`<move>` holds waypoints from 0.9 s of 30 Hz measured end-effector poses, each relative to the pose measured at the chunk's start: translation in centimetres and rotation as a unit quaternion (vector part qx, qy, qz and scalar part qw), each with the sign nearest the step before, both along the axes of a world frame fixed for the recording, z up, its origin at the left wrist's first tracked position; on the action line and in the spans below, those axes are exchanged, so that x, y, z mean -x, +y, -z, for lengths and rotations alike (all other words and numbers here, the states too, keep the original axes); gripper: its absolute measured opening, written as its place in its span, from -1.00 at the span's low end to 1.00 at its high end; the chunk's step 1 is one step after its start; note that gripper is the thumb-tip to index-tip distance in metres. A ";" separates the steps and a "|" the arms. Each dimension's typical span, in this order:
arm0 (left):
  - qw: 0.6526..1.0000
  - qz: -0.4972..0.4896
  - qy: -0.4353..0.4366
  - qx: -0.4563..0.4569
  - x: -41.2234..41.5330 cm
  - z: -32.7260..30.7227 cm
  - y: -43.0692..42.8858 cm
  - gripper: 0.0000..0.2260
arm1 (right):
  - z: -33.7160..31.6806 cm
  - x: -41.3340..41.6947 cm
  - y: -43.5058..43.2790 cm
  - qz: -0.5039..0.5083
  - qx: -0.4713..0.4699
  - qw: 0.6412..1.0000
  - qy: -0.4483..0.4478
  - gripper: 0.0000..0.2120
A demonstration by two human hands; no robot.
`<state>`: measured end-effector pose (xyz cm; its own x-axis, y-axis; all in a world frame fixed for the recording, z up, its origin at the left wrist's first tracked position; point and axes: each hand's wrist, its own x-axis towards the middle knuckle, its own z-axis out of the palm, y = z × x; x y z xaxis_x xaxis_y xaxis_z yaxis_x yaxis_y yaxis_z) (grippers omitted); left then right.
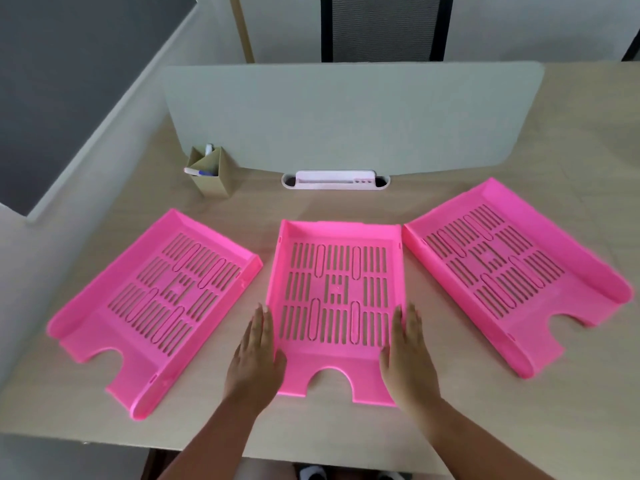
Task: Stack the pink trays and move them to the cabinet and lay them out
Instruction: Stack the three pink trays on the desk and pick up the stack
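Three pink slotted letter trays lie side by side on a light wooden desk. The middle tray sits straight in front of me. The left tray is angled to the left and the right tray is angled to the right. My left hand lies flat with fingers together against the middle tray's left wall. Flat against that tray's right wall is my right hand. Neither hand has closed round the tray. The tray rests on the desk.
A grey divider panel stands along the desk's back edge. A cardboard pen holder with markers stands at the back left. A white cable slot sits in the desk behind the middle tray. A dark chair back shows beyond the panel.
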<state>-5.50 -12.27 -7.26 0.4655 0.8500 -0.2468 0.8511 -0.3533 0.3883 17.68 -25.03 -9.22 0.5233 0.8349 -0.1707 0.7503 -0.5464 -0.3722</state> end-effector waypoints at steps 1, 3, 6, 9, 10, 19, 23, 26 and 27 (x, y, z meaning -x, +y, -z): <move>1.000 0.004 0.004 -0.006 -0.1 0.2 0.2 -0.33 | 0.0 -0.2 0.4 0.001 -0.007 1.000 0.002 -0.34; 1.000 0.009 0.008 -0.014 -0.6 0.3 0.9 -0.32 | -0.2 -0.9 1.4 0.001 -0.015 1.000 0.004 -0.35; 0.999 0.015 0.023 -0.020 -1.6 0.3 2.3 -0.29 | -0.4 -1.6 2.8 -0.002 -0.003 1.000 -0.006 -0.35; 0.998 0.025 0.055 -0.004 -2.0 0.2 3.5 -0.27 | -0.8 -1.9 3.3 0.001 0.023 1.000 -0.013 -0.32; 0.998 0.028 0.064 -0.001 -2.0 0.0 3.7 -0.26 | -1.1 -1.9 3.3 0.001 0.034 0.999 -0.021 -0.30; 0.985 0.048 0.063 -0.152 4.2 -4.7 10.3 -0.35 | -5.0 2.8 9.1 -0.056 -0.079 0.988 -0.121 -0.40; 0.982 0.031 0.103 -0.156 11.2 -5.4 15.6 -0.33 | -6.3 11.0 14.0 -0.059 -0.140 0.988 -0.037 -0.42; 0.978 0.020 0.141 -0.153 16.4 -5.7 19.4 -0.33 | -6.7 17.0 16.8 -0.062 -0.164 0.984 0.025 -0.43; 0.978 0.010 0.149 -0.148 17.9 -5.7 20.3 -0.33 | -6.5 18.6 17.5 -0.054 -0.156 0.985 0.059 -0.42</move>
<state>-23.37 8.06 -1.59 0.4277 0.8962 -0.1179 0.9026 -0.4305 0.0016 -0.97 -7.53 -2.73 0.4209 0.9058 0.0489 0.7391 -0.3112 -0.5974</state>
